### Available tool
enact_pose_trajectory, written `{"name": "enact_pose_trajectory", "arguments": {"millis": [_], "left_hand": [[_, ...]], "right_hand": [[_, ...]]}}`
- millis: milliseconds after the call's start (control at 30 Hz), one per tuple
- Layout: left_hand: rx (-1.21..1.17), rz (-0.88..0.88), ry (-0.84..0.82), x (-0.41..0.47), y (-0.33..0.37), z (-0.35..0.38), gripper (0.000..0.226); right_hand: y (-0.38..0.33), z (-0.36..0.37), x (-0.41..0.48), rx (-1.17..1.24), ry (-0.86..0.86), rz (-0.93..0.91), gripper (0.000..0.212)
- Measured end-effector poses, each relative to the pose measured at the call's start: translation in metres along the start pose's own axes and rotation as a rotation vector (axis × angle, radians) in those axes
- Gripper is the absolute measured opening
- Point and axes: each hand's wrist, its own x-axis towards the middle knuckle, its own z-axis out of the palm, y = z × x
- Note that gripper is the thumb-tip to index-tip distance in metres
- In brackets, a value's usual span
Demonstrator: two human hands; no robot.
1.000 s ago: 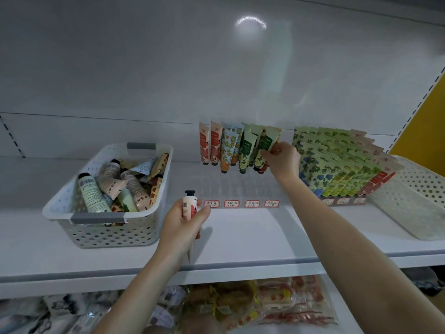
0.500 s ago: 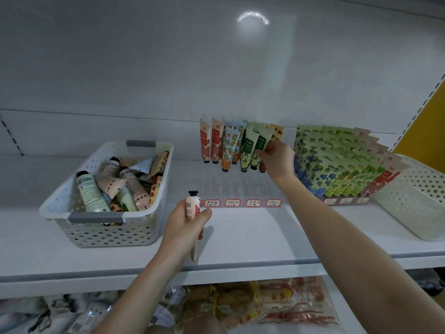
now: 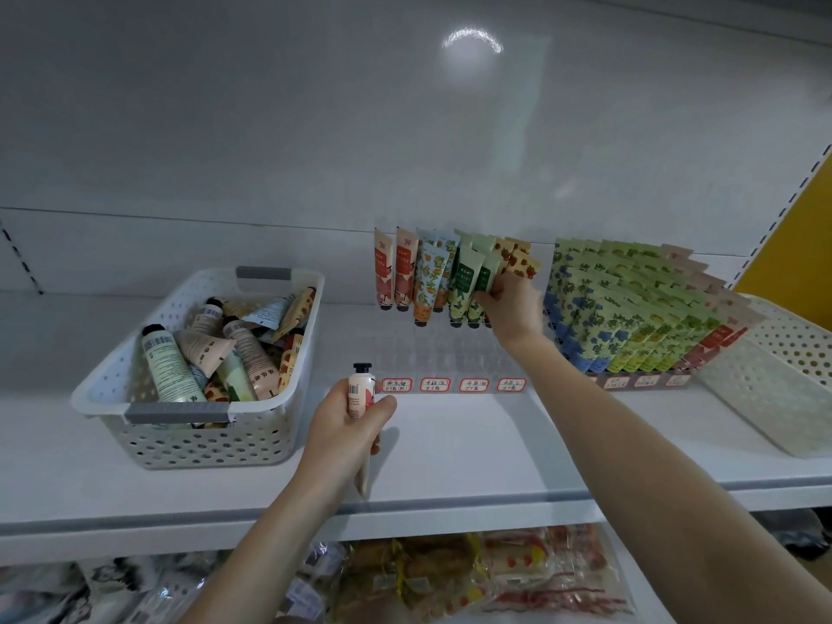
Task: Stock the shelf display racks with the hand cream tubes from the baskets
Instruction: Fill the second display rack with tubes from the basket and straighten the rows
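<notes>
Pink tube (image 3: pixel 360 395) upright in left hand (image 3: pixel 344 432), seemingly fist-gripped.

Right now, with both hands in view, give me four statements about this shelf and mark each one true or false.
1. The left hand grips a tube with its black cap pointing up. True.
2. The white basket on the left holds no tubes. False: the white basket holds a heap of them.
3. The right hand grips standing tubes at the back of the clear rack. True.
4. The clear rack's front rows are full. False: only its back rows hold tubes.
</notes>
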Motion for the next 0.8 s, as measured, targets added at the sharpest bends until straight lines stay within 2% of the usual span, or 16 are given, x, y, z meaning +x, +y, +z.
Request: {"name": "enact_pose_trajectory", "arguments": {"millis": [233, 367, 500, 567, 600, 733, 800], "left_hand": [[0.022, -0.002, 0.010, 0.001, 0.002, 0.002, 0.009], [-0.010, -0.012, -0.042, 0.000, 0.004, 0.002, 0.023], [-0.137, -0.134, -0.104, -0.003, 0.011, 0.001, 0.027], [-0.214, -0.171, -0.110, -0.005, 0.014, -0.001, 0.029], [-0.229, -0.160, -0.102, -0.005, 0.014, -0.002, 0.029], [-0.176, -0.008, -0.035, -0.009, 0.018, -0.002, 0.018], [-0.243, 0.015, -0.001, -0.009, 0.021, -0.003, 0.011]], "right_hand": [[0.000, 0.000, 0.000, -0.030, -0.010, 0.007, 0.015], [-0.003, -0.004, -0.001, -0.009, -0.041, 0.008, 0.020], [-0.002, -0.010, -0.004, 0.038, -0.059, 0.034, 0.037], [-0.001, -0.013, -0.009, 0.097, -0.039, 0.051, 0.027], [-0.001, -0.016, -0.013, 0.126, -0.019, 0.047, 0.019], [0.004, -0.023, -0.033, 0.229, -0.043, 0.057, 0.020], [0.005, -0.027, -0.048, 0.345, -0.088, 0.070, 0.016]]}}
